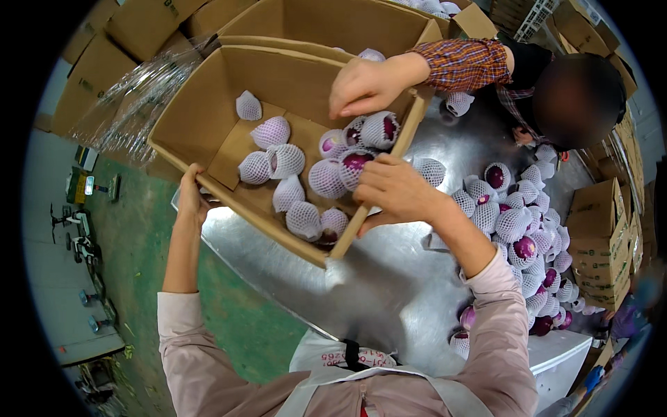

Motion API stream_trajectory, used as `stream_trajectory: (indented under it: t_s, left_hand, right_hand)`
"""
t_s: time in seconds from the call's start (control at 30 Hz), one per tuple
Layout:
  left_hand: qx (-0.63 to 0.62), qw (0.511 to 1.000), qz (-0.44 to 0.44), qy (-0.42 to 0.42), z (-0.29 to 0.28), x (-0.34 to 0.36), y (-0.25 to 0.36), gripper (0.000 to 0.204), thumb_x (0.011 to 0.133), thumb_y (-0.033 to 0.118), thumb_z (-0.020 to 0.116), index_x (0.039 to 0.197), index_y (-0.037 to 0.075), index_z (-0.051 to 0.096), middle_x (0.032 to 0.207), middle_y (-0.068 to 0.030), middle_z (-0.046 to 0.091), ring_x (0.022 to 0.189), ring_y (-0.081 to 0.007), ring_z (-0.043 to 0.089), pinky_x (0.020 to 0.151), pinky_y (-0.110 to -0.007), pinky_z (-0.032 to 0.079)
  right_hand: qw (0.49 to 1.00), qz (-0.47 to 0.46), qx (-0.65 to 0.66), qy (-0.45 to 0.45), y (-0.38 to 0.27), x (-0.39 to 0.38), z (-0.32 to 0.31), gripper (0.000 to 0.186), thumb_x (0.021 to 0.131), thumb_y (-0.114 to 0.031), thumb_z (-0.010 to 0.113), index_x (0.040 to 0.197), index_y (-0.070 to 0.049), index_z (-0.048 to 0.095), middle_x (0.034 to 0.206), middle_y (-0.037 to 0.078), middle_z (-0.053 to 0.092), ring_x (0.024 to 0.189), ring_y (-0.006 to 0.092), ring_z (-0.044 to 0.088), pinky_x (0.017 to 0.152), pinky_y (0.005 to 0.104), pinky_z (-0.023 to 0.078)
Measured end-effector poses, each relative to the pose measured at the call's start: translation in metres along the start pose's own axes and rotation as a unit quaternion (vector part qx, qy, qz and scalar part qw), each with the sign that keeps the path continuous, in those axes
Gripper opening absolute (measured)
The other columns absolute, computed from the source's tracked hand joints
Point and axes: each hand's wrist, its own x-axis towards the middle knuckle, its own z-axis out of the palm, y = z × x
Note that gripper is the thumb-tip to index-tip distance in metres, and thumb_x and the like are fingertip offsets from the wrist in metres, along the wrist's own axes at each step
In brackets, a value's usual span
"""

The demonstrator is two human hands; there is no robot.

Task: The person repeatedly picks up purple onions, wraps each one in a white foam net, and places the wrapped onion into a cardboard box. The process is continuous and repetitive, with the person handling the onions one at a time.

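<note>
An open cardboard box is tilted in front of me, and I hold it by its rim. My left hand grips the near left side, fingers bent over the edge. On the right wall, my right hand clasps the rim with its fingers inside the box. Several round purple pieces of produce in white foam net sleeves lie in the box, mostly toward its right side. A co-worker's hand, in a plaid sleeve, reaches over the far right rim above them.
On the metal table to the right lies a large pile of sleeved purple produce. Another open box stands just behind mine. Crumpled clear plastic film is at the left. A closed carton stands far right.
</note>
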Motion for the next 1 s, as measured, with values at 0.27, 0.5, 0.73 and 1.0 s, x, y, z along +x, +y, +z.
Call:
stream_trajectory:
  t_s: [0.27, 0.5, 0.73, 1.0]
  left_hand:
    - [0.008, 1.000, 0.018, 0.024, 0.021, -0.016, -0.002, 0.052, 0.073, 0.043, 0.053, 0.107, 0.004, 0.048, 0.106, -0.0190, 0.050, 0.086, -0.0420, 0.057, 0.070, -0.058, 0.050]
    - [0.009, 1.000, -0.003, 0.028, 0.016, -0.004, -0.025, 0.064, 0.069, 0.047, 0.055, 0.115, 0.005, 0.040, 0.103, -0.0214, 0.050, 0.083, -0.0371, 0.057, 0.064, -0.053, 0.051]
    - [-0.015, 0.997, -0.035, -0.069, -0.011, 0.011, -0.024, 0.082, 0.068, 0.044, 0.058, 0.132, 0.008, 0.022, 0.131, -0.0233, 0.034, 0.112, -0.0442, 0.045, 0.081, -0.067, 0.040]
    - [0.035, 0.998, -0.005, -0.054, 0.022, -0.049, -0.023, 0.108, 0.065, 0.036, 0.062, 0.140, 0.015, -0.014, 0.132, -0.0326, 0.025, 0.104, -0.0527, 0.047, 0.068, -0.064, 0.051]
  right_hand:
    - [0.999, 0.036, -0.023, -0.009, -0.006, -0.005, -0.014, 0.049, 0.054, -0.049, 0.074, 0.075, -0.011, 0.053, 0.070, 0.002, 0.045, 0.069, 0.0199, 0.049, 0.062, 0.0311, 0.038]
    - [0.994, 0.088, -0.051, 0.037, -0.026, -0.015, 0.000, 0.054, 0.054, -0.050, 0.074, 0.084, -0.009, 0.057, 0.083, 0.005, 0.054, 0.086, 0.0243, 0.054, 0.087, 0.0391, 0.041]
    - [0.986, 0.133, -0.101, 0.008, -0.040, -0.017, 0.002, 0.059, 0.059, -0.052, 0.073, 0.094, -0.008, 0.057, 0.100, 0.009, 0.058, 0.101, 0.0267, 0.053, 0.100, 0.0428, 0.035]
    - [0.966, 0.226, 0.057, 0.112, -0.003, 0.001, -0.033, 0.056, 0.076, -0.046, 0.067, 0.109, -0.002, 0.059, 0.106, 0.016, 0.061, 0.103, 0.0339, 0.054, 0.093, 0.0402, 0.041]
